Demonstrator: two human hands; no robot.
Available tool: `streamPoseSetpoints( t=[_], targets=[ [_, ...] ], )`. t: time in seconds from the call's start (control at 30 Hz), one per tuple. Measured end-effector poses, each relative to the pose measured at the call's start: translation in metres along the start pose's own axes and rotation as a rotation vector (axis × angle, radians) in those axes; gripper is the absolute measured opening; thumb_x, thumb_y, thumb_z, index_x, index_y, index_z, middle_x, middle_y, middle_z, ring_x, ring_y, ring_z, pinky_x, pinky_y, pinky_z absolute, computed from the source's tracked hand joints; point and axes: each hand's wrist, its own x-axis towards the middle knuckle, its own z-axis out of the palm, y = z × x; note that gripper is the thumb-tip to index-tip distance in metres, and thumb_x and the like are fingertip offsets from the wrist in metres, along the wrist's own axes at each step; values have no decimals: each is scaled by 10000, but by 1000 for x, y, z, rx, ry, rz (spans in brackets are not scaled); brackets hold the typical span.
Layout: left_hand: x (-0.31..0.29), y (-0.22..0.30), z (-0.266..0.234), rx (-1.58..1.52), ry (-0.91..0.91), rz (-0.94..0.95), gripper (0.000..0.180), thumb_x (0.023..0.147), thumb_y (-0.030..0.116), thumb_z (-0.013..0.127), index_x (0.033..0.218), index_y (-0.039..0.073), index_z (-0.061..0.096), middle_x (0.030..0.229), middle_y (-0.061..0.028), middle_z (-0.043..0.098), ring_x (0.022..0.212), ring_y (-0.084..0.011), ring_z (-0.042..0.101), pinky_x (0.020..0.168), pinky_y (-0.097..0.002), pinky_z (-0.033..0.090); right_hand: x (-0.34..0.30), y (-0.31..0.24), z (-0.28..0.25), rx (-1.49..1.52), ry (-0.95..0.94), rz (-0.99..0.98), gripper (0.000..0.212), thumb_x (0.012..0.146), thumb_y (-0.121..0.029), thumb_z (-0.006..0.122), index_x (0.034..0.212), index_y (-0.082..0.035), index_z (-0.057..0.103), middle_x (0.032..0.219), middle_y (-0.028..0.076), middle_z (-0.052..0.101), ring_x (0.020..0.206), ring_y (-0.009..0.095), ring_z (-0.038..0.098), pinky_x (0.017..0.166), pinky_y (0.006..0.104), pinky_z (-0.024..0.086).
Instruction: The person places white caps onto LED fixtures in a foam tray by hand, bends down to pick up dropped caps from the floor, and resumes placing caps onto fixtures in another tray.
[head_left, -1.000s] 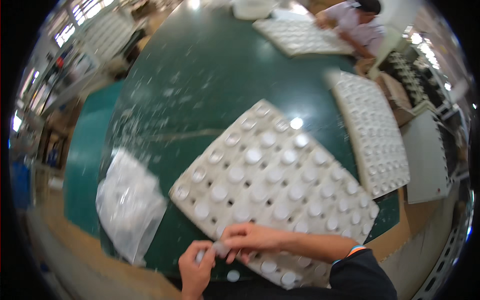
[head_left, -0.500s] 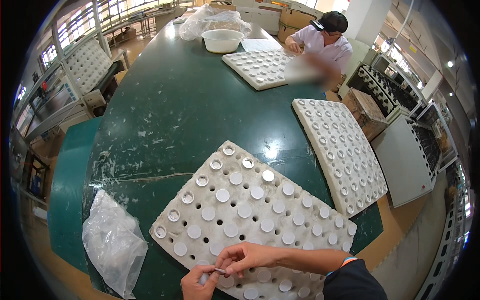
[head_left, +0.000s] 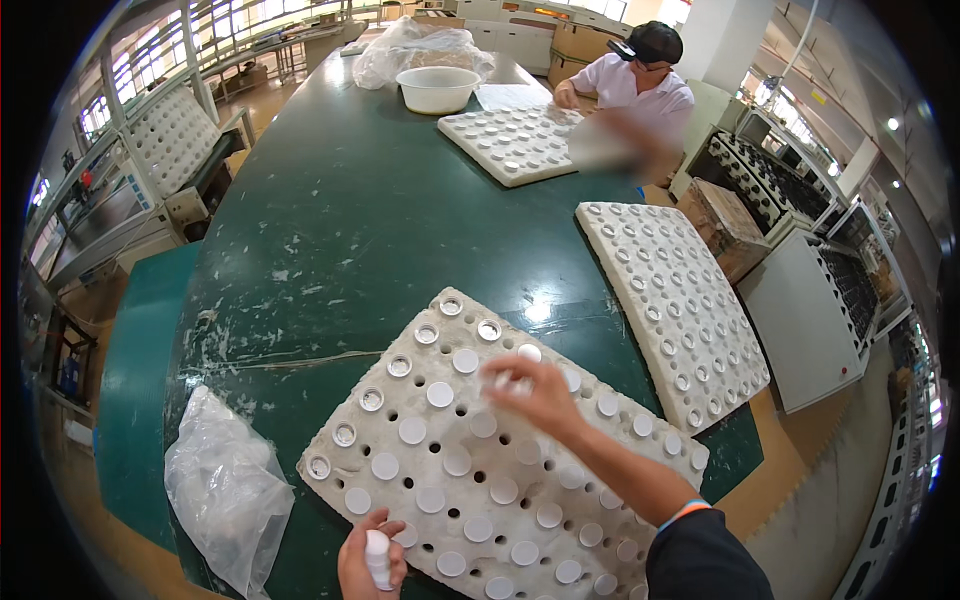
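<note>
Nearest, at the tabletop's near edge: left hand, grip clenched around a small white bottle, held upright, long axis vertical, cap end up, just over the near edge of the white perforated tray. Tray lying flat and skewed, one corner toward the near edge, the opposite corner toward the tabletop's middle; most holes filled with white round caps, a few along the left side showing open rings. Right hand reaching in over the tray's middle from the near right, blurred, fingers pinched on something small and white; whether truly grasped, cannot tell. Dark sleeve with a blue wrist band behind it.

Near left corner: crumpled clear plastic bag, just beside the tray, overhanging the edge. Open green surface, scuffed and scratched, stretching from the tray's left side to the far end. Right edge: second white tray, apart from the first.

Far end: third tray, white basin, large plastic bag, and another person seated at the far right corner. Beyond: workshop floor, racks, windows on the left.
</note>
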Motion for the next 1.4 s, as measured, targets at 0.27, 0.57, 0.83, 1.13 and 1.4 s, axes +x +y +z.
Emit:
streamPoseSetpoints(
  t=[0.27, 0.57, 0.83, 1.13, 1.4],
  targets=[
    [-3, 6, 0, -4, -131, -43, 419, 899, 178, 550, 1245, -49, 484, 1062, -182, 620, 693, -117, 572, 526, -199, 448, 56, 58, -18, -212, 193, -107, 212, 766, -155, 700, 966, -84, 702, 1041, 66, 671, 1008, 196, 601, 907, 317, 441],
    [1, 4, -7, 209, -118, -55, 486, 912, 238, 544, 1326, 12, 428, 1100, -153, 608, 629, -96, 528, 460, -196, 398, 65, 68, -9, -329, 165, -179, 199, 778, -159, 682, 958, -78, 704, 1029, 60, 672, 1062, 226, 567, 945, 361, 405],
    [6, -1, -8, 127, -68, 8, 485, 890, 179, 572, 1236, -122, 413, 1130, -332, 538, 682, -168, 626, 425, -222, 489, 64, 63, -10, -330, 143, -203, 217, 771, -125, 683, 981, -71, 698, 1055, 73, 665, 1043, 230, 580, 931, 329, 417],
    [3, -5, -4, 130, -73, 16, 470, 892, 207, 579, 1223, -94, 434, 1131, -298, 554, 674, -161, 625, 436, -222, 487, 63, 82, -14, -415, 132, -262, 215, 801, -171, 661, 1004, -111, 696, 1092, 38, 651, 1068, 214, 556, 936, 374, 387],
    [0, 2, -19, 191, -33, 44, 389, 900, 179, 512, 1171, -98, 484, 1129, -269, 583, 596, -165, 595, 446, -230, 445, 58, 68, 7, -811, 174, -483, 174, 743, -104, 628, 898, -148, 694, 961, 3, 654, 952, 210, 578, 846, 367, 424]
  ],
)
